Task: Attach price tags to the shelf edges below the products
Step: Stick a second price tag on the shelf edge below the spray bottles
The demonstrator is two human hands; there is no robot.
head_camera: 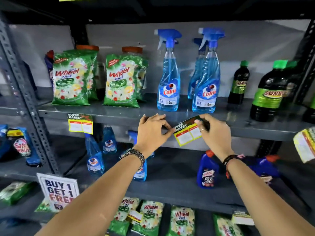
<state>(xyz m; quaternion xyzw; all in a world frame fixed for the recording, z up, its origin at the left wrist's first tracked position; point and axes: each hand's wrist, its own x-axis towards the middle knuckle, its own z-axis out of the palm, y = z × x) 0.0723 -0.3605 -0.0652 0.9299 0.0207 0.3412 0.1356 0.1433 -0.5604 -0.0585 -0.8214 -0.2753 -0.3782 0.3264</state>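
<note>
A yellow, red and green price tag is held tilted against the grey shelf edge, below the blue Colin spray bottles. My right hand pinches its upper right corner. My left hand touches the tag's left edge with its fingertips, fingers curled against the shelf edge. Another price tag hangs on the same edge to the left, below the green Wheel detergent bags.
Dark Sunny bottles stand at the right of the shelf. A slotted upright post rises at the left. Below are more spray bottles, blue jugs and a "Buy 1 Get 1 Free" sign. A further tag shows at the right edge.
</note>
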